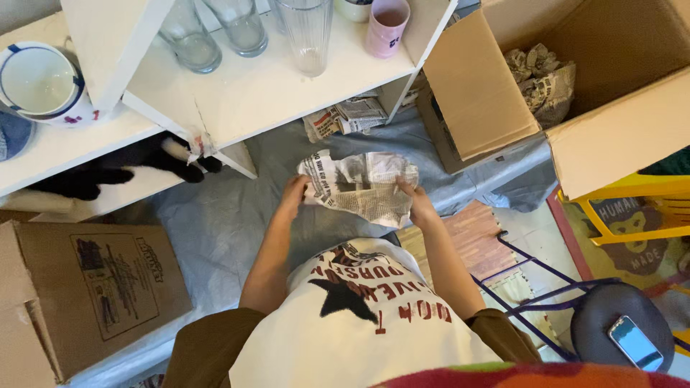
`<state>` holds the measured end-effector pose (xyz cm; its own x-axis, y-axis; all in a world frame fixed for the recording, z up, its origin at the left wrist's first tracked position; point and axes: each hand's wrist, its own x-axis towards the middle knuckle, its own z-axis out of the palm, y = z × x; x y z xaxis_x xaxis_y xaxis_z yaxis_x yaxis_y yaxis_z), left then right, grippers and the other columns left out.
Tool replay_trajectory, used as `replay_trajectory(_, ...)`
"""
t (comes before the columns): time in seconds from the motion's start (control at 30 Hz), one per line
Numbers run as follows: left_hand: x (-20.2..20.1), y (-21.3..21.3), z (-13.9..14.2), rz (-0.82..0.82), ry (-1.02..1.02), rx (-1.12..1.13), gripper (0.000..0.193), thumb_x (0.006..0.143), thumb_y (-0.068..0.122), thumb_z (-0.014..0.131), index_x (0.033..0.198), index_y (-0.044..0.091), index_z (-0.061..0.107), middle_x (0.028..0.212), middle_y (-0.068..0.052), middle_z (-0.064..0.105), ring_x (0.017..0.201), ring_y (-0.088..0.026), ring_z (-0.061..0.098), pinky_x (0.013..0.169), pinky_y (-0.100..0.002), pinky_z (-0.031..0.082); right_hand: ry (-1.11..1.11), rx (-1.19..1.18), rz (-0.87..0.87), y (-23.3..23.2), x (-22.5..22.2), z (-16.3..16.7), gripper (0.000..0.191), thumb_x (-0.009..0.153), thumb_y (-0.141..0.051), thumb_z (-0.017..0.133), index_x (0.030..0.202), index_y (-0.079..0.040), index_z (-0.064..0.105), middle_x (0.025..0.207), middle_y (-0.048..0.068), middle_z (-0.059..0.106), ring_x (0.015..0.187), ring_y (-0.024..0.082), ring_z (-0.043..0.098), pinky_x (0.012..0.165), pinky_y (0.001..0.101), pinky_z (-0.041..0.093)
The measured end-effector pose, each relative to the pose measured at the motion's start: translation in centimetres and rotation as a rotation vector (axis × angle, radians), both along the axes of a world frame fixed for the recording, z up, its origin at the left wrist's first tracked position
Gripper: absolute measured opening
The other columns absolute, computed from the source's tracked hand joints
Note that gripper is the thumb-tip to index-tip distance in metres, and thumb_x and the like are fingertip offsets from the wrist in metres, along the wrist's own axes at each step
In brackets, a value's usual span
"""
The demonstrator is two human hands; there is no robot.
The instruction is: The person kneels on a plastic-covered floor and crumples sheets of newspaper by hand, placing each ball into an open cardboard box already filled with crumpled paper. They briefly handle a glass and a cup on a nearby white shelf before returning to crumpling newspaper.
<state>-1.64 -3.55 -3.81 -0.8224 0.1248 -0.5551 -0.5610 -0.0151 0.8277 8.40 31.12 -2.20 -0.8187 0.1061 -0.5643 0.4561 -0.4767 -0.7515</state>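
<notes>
Both hands hold a crumpled sheet of newspaper at the centre of the frame, above a pale floor covering. The left hand is closed on the sheet's left edge; the right hand is closed on its lower right corner, so the paper is stretched loosely between them with its creases showing. Whether anything is wrapped inside the sheet cannot be told from this view. To handle this step well, in judgement: keep one grip at each side, pull the sheet taut enough to flatten the worst creases, and avoid tearing it along the folds, since thin printed paper will likely rip when tugged hard at a corner. Along the top of the frame a white shelf carries three clear drinking glasses, with a pink cup just right of them. At the upper left sits a white mug with blue trim. A folded stack of newspaper lies under the shelf edge, near the hands. An open cardboard box at the upper right holds a paper-wrapped bundle. A closed cardboard box lies at the lower left, and a phone rests on a dark stool at the lower right.
</notes>
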Motion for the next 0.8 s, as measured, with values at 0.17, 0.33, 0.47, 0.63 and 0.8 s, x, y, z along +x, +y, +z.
replay_trajectory(0.17,1.5,1.0,1.2,-0.085,0.520,-0.499,0.076,0.075,0.016,0.080,0.138,-0.008,0.045,0.130,-0.025,0.056,0.119,-0.038,0.055,0.099,-0.048,0.045,0.165,0.630,0.251,-0.5,-0.5,-1.7,0.043,0.100,-0.027,0.076,0.126,0.007,0.074,0.114,0.018,0.076,0.096,0.027,0.073,0.085,0.0409,0.056)
replay_trajectory(0.33,4.5,3.9,1.9,-0.413,0.998,-1.215,0.083,0.070,0.008,0.081,0.144,0.013,0.043,0.141,-0.020,0.047,0.129,-0.039,0.048,0.111,-0.054,0.036,0.423,1.483,0.171,-1.0,-0.7,0.7,0.088,0.072,-0.023,0.080,0.145,0.010,0.043,0.129,0.030,0.057,0.116,0.044,0.052,0.095,0.0527,0.044)
replay_trajectory(0.47,4.6,4.2,-0.3,-0.914,1.094,-0.916,0.060,0.091,0.002,0.065,0.146,0.019,0.048,0.141,-0.013,0.055,0.128,-0.032,0.057,0.111,-0.043,0.045,0.336,2.104,0.833,0.5,-0.3,2.0,0.046,0.097,-0.022,0.063,0.141,-0.010,0.056,0.141,0.017,0.052,0.130,0.033,0.047,0.117,0.0573,0.034)
replay_trajectory(0.63,4.1,1.5,-2.2,-1.007,0.687,-0.591,0.029,0.110,0.025,0.058,0.138,0.019,0.058,0.139,-0.006,0.063,0.126,-0.027,0.064,0.112,-0.040,0.049,0.671,1.692,1.233,3.7,1.4,1.1,0.051,0.093,-0.013,0.051,0.143,-0.026,0.053,0.156,0.003,0.045,0.145,0.028,0.040,0.116,0.0490,0.036)
replay_trajectory(0.8,5.5,-2.4,-0.8,-0.893,0.880,-0.371,0.071,0.079,0.043,0.080,0.139,0.011,0.058,0.155,-0.016,0.044,0.144,-0.039,0.036,0.118,-0.052,0.029,0.719,1.677,1.231,5.3,2.2,1.9,0.069,0.088,-0.006,0.059,0.153,-0.024,0.045,0.164,0.002,0.035,0.148,0.029,0.033,0.116,0.0529,0.033)
